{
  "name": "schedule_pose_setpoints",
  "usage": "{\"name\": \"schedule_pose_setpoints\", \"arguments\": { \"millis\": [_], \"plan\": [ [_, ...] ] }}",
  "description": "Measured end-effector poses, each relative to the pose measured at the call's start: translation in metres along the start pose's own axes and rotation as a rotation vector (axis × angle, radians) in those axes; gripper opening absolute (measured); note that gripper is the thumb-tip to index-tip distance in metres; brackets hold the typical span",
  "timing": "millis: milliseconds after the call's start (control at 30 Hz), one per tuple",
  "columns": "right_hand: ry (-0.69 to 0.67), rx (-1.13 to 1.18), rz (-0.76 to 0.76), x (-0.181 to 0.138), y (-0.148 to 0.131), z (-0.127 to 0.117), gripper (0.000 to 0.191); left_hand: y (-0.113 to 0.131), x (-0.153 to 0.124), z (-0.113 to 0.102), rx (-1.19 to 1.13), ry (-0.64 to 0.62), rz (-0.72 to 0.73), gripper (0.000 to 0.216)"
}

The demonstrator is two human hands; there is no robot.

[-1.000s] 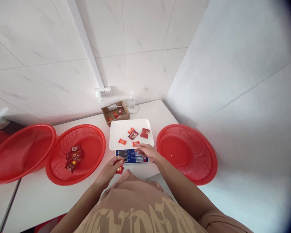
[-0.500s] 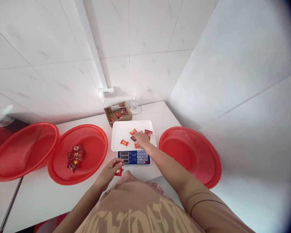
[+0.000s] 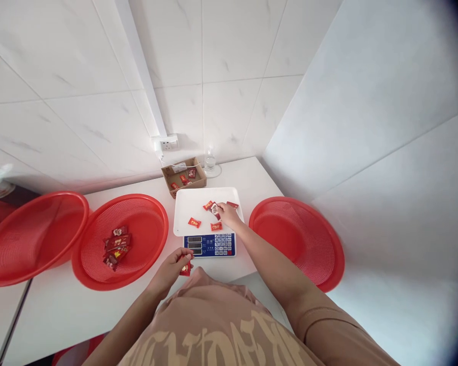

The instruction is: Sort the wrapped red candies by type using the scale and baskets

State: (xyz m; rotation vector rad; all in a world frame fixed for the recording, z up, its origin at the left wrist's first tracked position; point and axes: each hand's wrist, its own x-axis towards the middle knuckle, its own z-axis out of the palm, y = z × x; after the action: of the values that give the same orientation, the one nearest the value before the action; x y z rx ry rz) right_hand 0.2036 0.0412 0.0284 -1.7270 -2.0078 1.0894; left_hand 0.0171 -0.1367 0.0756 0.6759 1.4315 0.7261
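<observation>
My right hand [image 3: 229,215] is over the white weighing tray [image 3: 183,203], its fingers closed on a dark red candy packet [image 3: 215,210]. Around it on the tray lie small red candies [image 3: 194,222], one of them [image 3: 216,226] near the front edge, and another dark red packet [image 3: 232,205] beyond my fingers. My left hand [image 3: 174,268] pinches a red candy packet [image 3: 185,269] just in front of the blue scale panel [image 3: 209,245]. Part of that packet is hidden by my fingers.
To the left a red basket [image 3: 148,264] holds several dark red packets [image 3: 116,246]; another red basket [image 3: 34,239] leans beside it. A third basket [image 3: 286,229] stands right. Behind the scale are a cardboard box [image 3: 174,179] with candies and a clear bottle [image 3: 209,160].
My right hand has drawn a dark red packet up from the tray, and its printed face now shows. My left hand keeps its packet in nearly the same place.
</observation>
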Motion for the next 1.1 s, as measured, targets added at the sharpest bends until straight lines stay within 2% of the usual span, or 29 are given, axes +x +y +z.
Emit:
{"name": "schedule_pose_setpoints", "arguments": {
  "millis": [100, 233, 300, 400, 500, 600, 700, 867, 967, 1100],
  "plan": [
    [0.043, -0.016, 0.019, -0.002, 0.002, -0.002, 0.035, -0.004, -0.005, 0.000, 0.002, -0.001, -0.010, 0.040],
    [0.171, -0.028, 0.005, -0.018, 0.004, -0.014, 0.040, -0.008, -0.014, -0.001, -0.008, 0.024, -0.050, 0.043],
    [0.231, 0.075, -0.040, -0.037, 0.006, -0.023, 0.038, -0.010, -0.017, -0.003, 0.008, 0.026, -0.085, 0.045],
    [0.258, 0.272, -0.070, -0.081, 0.014, -0.036, 0.032, -0.013, -0.018, -0.008, 0.055, -0.005, -0.124, 0.044],
    [0.162, 0.407, 0.030, -0.137, 0.028, -0.042, 0.028, -0.012, -0.013, -0.013, 0.136, -0.052, -0.141, 0.043],
    [-0.075, 0.483, 0.176, -0.191, 0.050, -0.033, 0.026, -0.009, -0.004, -0.019, 0.234, -0.109, -0.140, 0.043],
    [-0.263, 0.448, 0.353, -0.237, 0.079, -0.006, 0.024, -0.007, 0.006, -0.026, 0.312, -0.197, -0.127, 0.041],
    [-0.288, 0.097, 0.784, -0.305, 0.122, 0.073, 0.032, -0.015, 0.019, -0.048, 0.426, -0.379, -0.168, 0.034],
    [-0.303, -0.016, 1.007, -0.344, 0.127, 0.124, 0.039, -0.027, 0.022, -0.061, 0.470, -0.464, -0.199, 0.031],
    [-0.303, 0.025, 1.079, -0.379, 0.109, 0.176, 0.038, -0.041, 0.019, -0.064, 0.532, -0.550, -0.263, 0.028]
  ]
}}
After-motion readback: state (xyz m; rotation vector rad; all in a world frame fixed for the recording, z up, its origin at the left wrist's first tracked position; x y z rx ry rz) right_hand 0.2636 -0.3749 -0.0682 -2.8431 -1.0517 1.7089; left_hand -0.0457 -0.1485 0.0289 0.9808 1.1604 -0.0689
